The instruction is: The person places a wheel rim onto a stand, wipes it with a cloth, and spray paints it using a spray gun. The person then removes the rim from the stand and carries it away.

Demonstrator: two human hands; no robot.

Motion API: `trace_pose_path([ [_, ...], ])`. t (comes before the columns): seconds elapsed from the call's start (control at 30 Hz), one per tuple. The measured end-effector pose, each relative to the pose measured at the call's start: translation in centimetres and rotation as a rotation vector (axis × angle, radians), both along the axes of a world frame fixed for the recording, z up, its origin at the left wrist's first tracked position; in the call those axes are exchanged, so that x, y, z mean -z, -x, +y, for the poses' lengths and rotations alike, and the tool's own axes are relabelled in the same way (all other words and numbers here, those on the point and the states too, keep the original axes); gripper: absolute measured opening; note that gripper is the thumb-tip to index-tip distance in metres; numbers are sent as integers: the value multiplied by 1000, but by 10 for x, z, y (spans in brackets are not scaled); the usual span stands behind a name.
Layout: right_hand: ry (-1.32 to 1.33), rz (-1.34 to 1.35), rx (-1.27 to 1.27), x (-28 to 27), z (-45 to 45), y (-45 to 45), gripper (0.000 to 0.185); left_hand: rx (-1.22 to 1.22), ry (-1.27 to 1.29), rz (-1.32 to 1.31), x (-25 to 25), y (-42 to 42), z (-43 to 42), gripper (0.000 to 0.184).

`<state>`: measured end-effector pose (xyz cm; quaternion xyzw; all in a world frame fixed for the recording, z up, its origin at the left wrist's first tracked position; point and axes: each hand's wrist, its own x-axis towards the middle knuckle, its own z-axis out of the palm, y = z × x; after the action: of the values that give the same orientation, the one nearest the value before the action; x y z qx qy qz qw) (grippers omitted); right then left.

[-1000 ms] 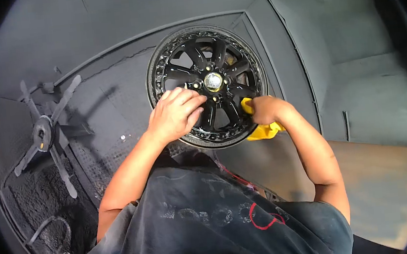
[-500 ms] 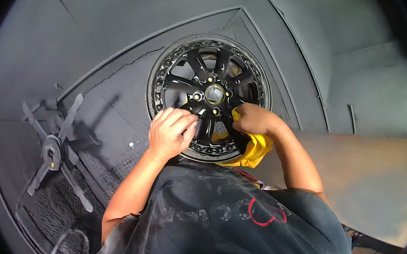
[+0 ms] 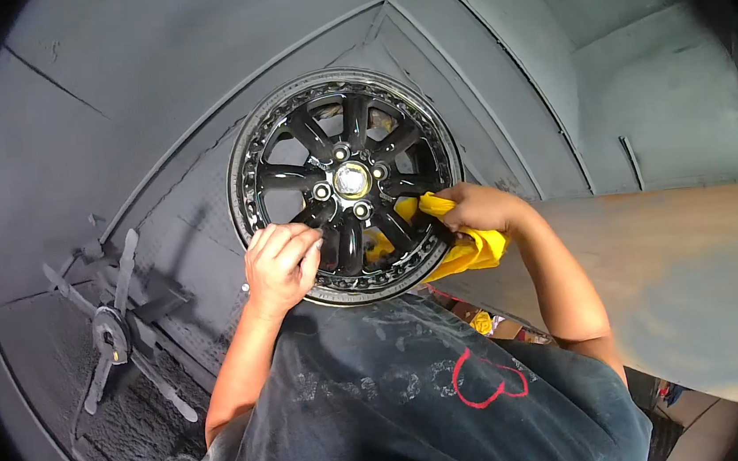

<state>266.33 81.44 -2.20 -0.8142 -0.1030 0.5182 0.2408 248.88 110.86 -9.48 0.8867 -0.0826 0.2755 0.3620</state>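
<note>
Wiping appears midway: R hand [image 3: 481,209], fingers curled, grips yellow cloth [image 3: 471,253] at lower-right of blk wheel [image 3: 350,245], set just ahead of person's shirt [image 3: 383,380]. L hand [image 3: 278,261], half-curled at lower-left rim, hold unclear. Spokes glossy; amt done/left can't be told.

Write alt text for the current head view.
A person's right hand holds a bright yellow cloth against a glossy black, round multi-spoke wheel; the left hand is at its lower left. A dull grey four-armed stand is farther left.
</note>
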Motion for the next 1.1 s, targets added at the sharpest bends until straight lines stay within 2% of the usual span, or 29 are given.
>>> trace_pose_path([
  [0.1,64,-179,-138,-1,14,4,35,-44,36,11,-3,4,-8,14],
  [0.2,44,-139,-201,3,52,4,36,-15,30,19,-5,4,-11,14],
  [0.27,2,-109,-184,15,32,-5,32,0,19,31,-3,6,-12,13],
  [0.33,-64,51,9,9,3,-13,28,3,41,23,2,6,-9,15],
  [0.37,-76,47,45,1,-11,-14,27,2,41,18,0,5,-11,15],
  [0.4,-152,120,202,-5,-24,-12,34,4,42,17,-1,5,-13,15],
  [0.5,-212,-25,184,-41,-36,-9,42,-19,41,8,-3,4,-16,16],
  [0.6,-328,-144,235,-44,-24,-7,50,-21,60,16,-2,6,-14,17],
  [0.67,-1,-402,-133,-24,-1,-9,61,-8,38,15,-3,6,-15,16],
  [0.73,93,-423,-260,19,21,-18,60,3,22,17,-4,6,-16,16],
  [0.8,190,-430,-339,10,58,-8,55,8,25,36,-5,5,-16,14],
  [0.97,99,-339,-274,-19,11,-16,66,1,84,15,1,7,-6,14],
  [1.0,59,-327,-233,-18,4,-16,56,-6,93,11,1,6,-3,14],
  [1.1,130,-300,-271,-12,23,-10,53,-24,31,-40,-4,-1,15,13],
])
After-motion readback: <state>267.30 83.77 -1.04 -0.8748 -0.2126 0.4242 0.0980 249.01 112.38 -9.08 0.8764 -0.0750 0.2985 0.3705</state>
